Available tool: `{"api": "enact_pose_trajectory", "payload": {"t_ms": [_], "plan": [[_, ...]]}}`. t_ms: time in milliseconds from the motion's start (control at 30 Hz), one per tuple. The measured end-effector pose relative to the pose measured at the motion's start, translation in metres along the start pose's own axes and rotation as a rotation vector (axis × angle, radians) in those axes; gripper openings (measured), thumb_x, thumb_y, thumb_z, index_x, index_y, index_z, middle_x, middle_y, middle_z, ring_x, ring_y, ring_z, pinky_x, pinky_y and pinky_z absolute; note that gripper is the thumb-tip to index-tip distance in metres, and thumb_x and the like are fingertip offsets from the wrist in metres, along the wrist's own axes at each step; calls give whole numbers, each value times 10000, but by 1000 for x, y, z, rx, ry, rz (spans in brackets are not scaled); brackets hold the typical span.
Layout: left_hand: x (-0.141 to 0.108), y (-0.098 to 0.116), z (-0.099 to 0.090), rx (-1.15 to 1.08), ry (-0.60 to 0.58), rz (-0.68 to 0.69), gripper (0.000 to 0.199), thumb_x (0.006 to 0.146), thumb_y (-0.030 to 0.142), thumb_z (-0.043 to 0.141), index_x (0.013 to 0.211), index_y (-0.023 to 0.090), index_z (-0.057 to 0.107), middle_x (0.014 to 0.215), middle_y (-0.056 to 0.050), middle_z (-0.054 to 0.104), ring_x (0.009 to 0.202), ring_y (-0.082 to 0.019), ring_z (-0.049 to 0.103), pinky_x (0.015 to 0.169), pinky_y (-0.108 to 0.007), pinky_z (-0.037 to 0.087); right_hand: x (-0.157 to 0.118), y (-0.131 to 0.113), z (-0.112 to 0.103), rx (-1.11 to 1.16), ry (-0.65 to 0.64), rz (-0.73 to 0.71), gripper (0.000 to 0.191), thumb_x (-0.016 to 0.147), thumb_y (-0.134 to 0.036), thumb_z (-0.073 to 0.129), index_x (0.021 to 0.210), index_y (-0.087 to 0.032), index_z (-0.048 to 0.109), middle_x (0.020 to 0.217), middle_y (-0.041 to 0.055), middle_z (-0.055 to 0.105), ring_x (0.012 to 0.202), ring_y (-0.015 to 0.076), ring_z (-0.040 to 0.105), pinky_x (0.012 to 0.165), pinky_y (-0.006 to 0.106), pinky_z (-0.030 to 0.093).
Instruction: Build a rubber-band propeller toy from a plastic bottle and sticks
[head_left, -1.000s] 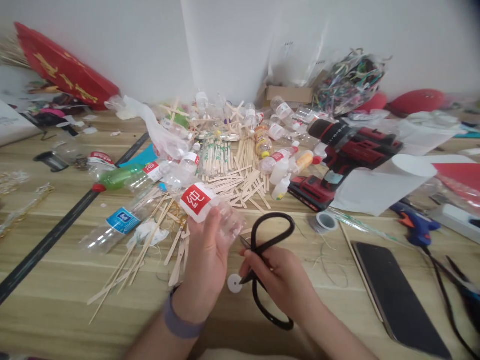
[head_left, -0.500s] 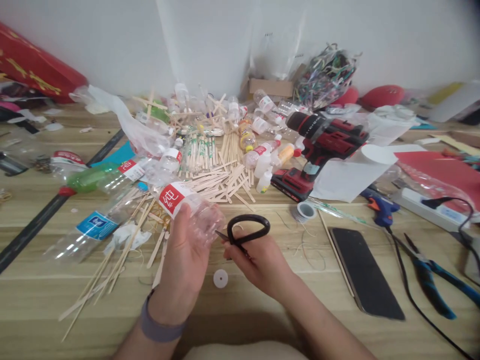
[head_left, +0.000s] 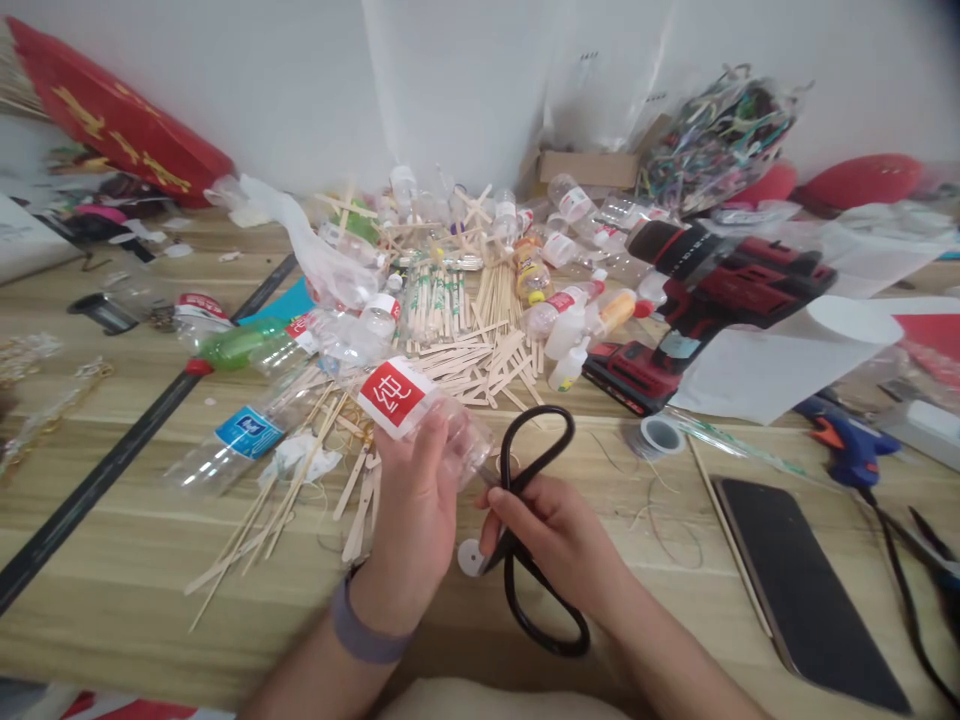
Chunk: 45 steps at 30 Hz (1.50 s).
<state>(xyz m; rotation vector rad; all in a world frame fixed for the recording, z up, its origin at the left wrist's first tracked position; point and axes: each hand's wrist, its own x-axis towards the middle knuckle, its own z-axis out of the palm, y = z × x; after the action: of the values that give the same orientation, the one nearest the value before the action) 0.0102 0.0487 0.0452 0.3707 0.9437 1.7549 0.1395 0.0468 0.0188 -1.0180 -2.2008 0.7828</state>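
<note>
My left hand (head_left: 416, 500) is wrapped round a clear plastic bottle (head_left: 469, 440) with a red and white label, its base turned toward my right. In my right hand (head_left: 559, 530) are black-handled scissors (head_left: 544, 630), gripped near the pivot with both loops spread apart. The blade tips reach the bottle's base end; whether they pierce the plastic I cannot tell. Below the bottle, a small white disc (head_left: 471, 558) lies on the table, partly covered by my right fingers and the scissors.
A red cordless drill (head_left: 697, 300) stands right of centre, with a wire spool (head_left: 660, 437), phone (head_left: 810, 590) and glue gun (head_left: 847, 435) nearby. Craft sticks (head_left: 465, 365) and several bottles spread behind my hands. A blue-labelled bottle (head_left: 247, 432) and thin skewers (head_left: 262, 530) lie to the left.
The view has turned, shifting the table's things. My right hand has rolled the scissors so both loops show, now spread wide. The bottle stays in my left hand.
</note>
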Motion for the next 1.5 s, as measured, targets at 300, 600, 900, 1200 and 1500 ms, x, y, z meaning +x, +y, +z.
{"api": "enact_pose_trajectory", "payload": {"t_ms": [300, 600, 900, 1200, 1500], "plan": [[1, 3, 0, -107, 49, -242, 245, 880, 343, 679, 1081, 216, 624, 994, -36, 711, 825, -153, 674, 778, -282, 553, -10, 1, -11, -473, 322, -217, 323, 1020, -222, 412, 864, -175, 691, 651, 48, 713, 505, 164, 625, 493, 273, 401], [-3, 8, 1, -141, 81, -249, 152, 931, 298, 615, 1031, 188, 643, 950, -38, 707, 786, -147, 672, 765, -263, 556, -6, -4, -10, -492, 297, -218, 416, 1032, -233, 376, 737, -167, 662, 534, 15, 636, 450, 158, 598, 459, 285, 361], [-1, 13, 9, -174, 105, -355, 175, 984, 300, 531, 1006, 163, 637, 860, -30, 700, 710, -130, 662, 720, -254, 553, -3, 4, 1, -283, 303, -151, 277, 973, -205, 464, 851, -178, 711, 641, 53, 679, 575, 189, 637, 528, 263, 430], [1, 8, 2, -198, 13, -368, 284, 999, 360, 501, 921, 150, 676, 832, -41, 719, 730, -137, 674, 713, -246, 566, -2, -4, -4, -160, 198, -82, 406, 991, -182, 471, 654, -200, 696, 599, -2, 712, 494, 128, 660, 483, 201, 445], [4, 10, 12, -196, 51, -343, 278, 1024, 320, 455, 911, 140, 634, 778, -30, 688, 669, -131, 650, 666, -246, 548, 2, 8, -4, -408, 366, -258, 265, 984, -170, 465, 832, -146, 680, 612, 45, 658, 525, 172, 592, 509, 267, 382]]}}
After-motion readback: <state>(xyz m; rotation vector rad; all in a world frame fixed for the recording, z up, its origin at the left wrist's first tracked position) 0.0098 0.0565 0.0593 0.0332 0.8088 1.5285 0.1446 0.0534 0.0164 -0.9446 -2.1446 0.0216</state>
